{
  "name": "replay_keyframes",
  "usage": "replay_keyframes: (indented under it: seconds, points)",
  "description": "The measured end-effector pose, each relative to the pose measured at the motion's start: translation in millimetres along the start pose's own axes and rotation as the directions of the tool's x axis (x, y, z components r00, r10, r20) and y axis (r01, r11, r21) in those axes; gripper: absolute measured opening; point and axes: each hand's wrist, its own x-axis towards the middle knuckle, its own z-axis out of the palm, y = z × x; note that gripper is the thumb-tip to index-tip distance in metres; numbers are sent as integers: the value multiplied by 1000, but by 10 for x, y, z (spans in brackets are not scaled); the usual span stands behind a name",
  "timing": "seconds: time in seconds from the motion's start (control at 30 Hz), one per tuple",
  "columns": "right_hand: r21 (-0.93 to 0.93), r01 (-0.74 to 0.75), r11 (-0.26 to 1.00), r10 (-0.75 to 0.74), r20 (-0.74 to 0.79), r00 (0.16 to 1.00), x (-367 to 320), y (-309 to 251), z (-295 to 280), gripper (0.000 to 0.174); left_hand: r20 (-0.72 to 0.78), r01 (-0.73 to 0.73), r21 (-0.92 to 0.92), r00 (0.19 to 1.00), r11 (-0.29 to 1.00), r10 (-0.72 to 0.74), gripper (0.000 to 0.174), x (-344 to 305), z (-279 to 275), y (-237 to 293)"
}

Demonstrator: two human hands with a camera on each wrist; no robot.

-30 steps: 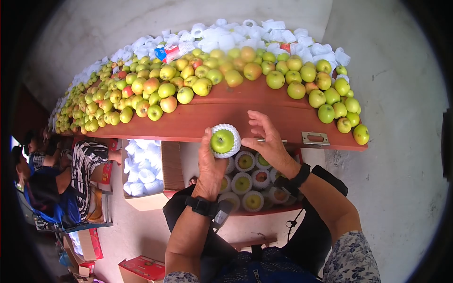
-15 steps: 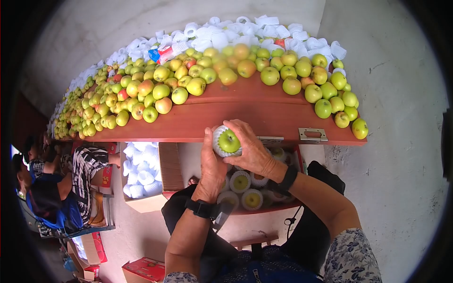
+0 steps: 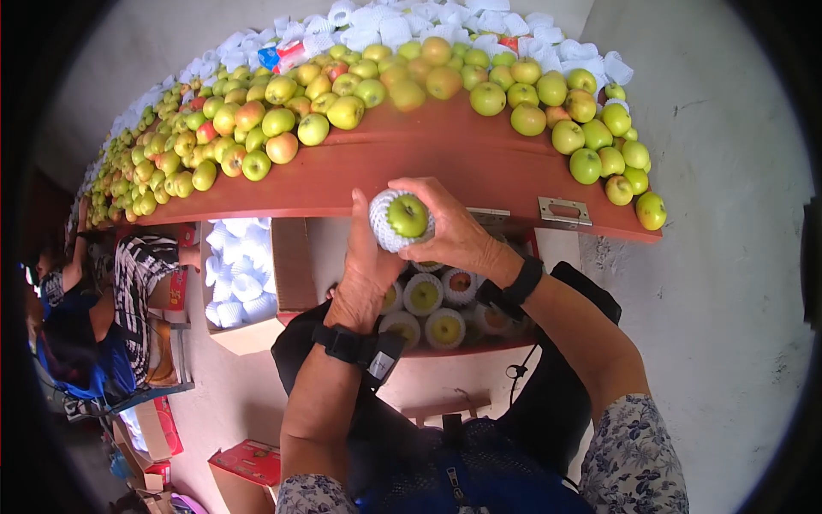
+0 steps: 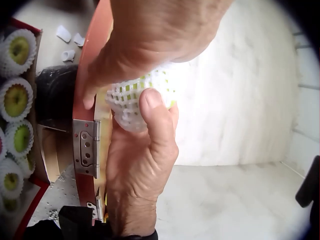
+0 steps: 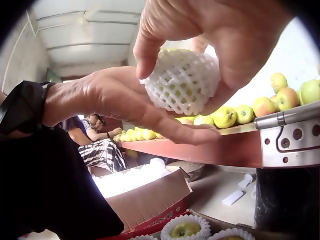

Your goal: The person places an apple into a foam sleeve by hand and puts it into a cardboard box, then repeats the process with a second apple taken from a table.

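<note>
A green apple (image 3: 407, 216) sits in a white foam net (image 3: 384, 224) between the two hands, just off the table's front edge. The right hand (image 3: 458, 227) grips it from above, thumb on one side and fingers bent over the other. Beneath it lies the left hand (image 3: 368, 265), its fingers stretched out straight under the net in the right wrist view. In the left wrist view the left thumb (image 4: 159, 117) lies along the front of the net. Foam covers the apple's lower part; its top shows bare in the head view.
Loose apples (image 3: 278, 120) cover much of the red-brown table (image 3: 411, 163), with foam nets (image 3: 394, 30) heaped behind. Hinges (image 3: 565, 211) line its front edge. Below stand a box of netted apples (image 3: 422, 294) and a carton (image 3: 295, 265) of foam nets. Someone (image 3: 94, 334) sits at left.
The right hand, apart from the apple a second ago, has come over and gripped it. The apple has turned within the hands, and the left fingers lie under it. The head view has shifted.
</note>
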Motion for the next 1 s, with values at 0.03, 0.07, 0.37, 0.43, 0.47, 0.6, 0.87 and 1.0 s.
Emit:
replay_keyframes:
  seconds: [0.03,0.07,0.37,0.43,0.47,0.6,0.87,1.0]
  points:
    - [-1,-1,1000,1,6,1000,5,-8,-18,80,35,24,-6,999,1000,-24,71,-25,25,28]
    - [7,-15,1000,15,19,1000,5,-5,-29,80,71,46,-9,996,999,-45,72,-25,16,39]
    - [-106,122,987,-121,18,993,27,-3,-101,89,119,-18,97,993,995,6,63,90,-63,8]
    - [-158,130,979,-129,18,991,19,-66,-129,91,120,-37,102,992,994,24,61,83,-48,-9]
    - [-212,141,967,-140,20,990,11,-92,-143,93,126,-45,112,992,993,31,59,72,-37,-18]
    - [-261,124,957,-116,45,992,-20,-131,-153,89,80,-47,194,996,980,32,52,35,59,-53]
    - [-314,121,942,-140,-39,989,-49,-105,-130,72,135,-66,238,990,969,35,56,30,52,-95]
    - [-250,152,956,-174,-71,982,-87,-60,-163,71,121,-102,278,990,955,71,62,-11,128,-42]
